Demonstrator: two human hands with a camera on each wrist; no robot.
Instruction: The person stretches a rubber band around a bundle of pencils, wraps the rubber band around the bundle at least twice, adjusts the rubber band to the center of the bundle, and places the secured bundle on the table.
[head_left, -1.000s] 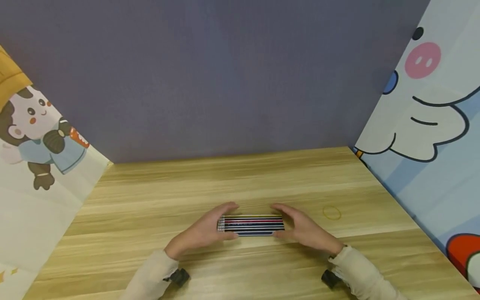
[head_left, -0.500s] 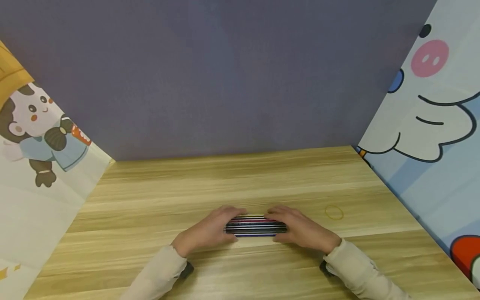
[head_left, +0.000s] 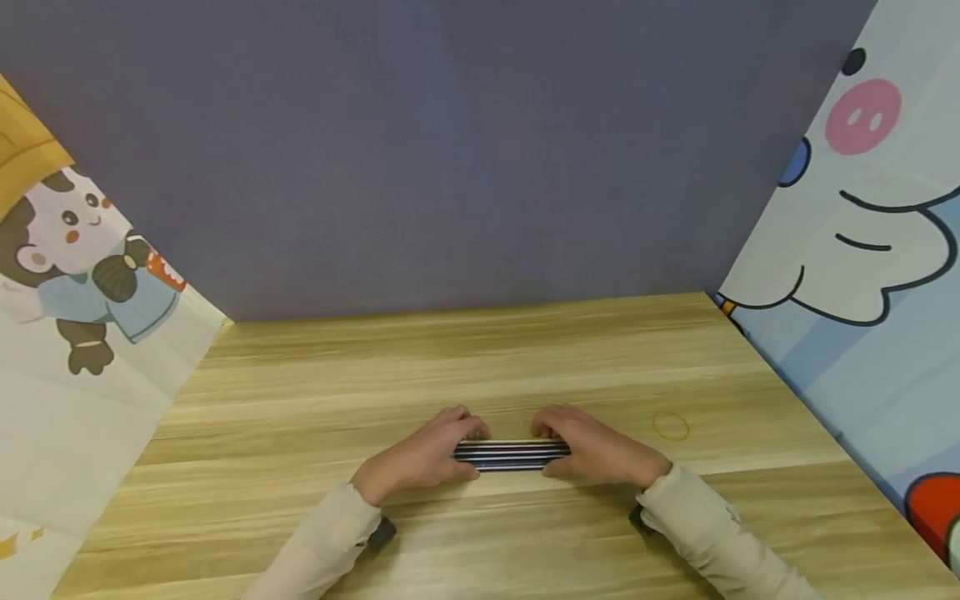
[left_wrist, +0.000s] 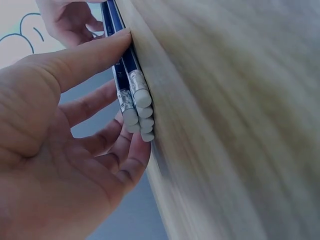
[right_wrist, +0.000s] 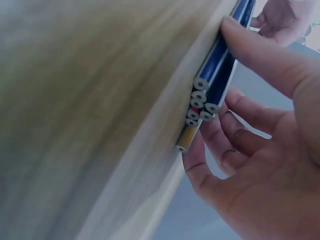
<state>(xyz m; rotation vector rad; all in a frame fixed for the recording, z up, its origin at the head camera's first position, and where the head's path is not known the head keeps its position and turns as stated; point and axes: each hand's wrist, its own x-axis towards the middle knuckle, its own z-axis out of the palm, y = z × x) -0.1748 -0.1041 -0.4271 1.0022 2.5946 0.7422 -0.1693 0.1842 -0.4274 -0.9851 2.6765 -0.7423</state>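
A bundle of pencils lies crosswise on the wooden table, dark blue shafts foremost. My left hand grips its left end, thumb on the near side and fingers curled behind. Opposite it, my right hand holds the other end the same way. White erasers in metal ferrules show at the left end, stacked in two layers. In the right wrist view the flat, unsharpened ends of the pencils are uneven, and a yellow pencil sticks out at the far side.
A thin yellow rubber band lies on the table, right of the hands. A grey panel rises behind the table. Cartoon-printed panels stand along both sides.
Both hands have closed in from around the pencil ends to grip them. The bundle looks narrower front to back, and pencils now sit in two layers.
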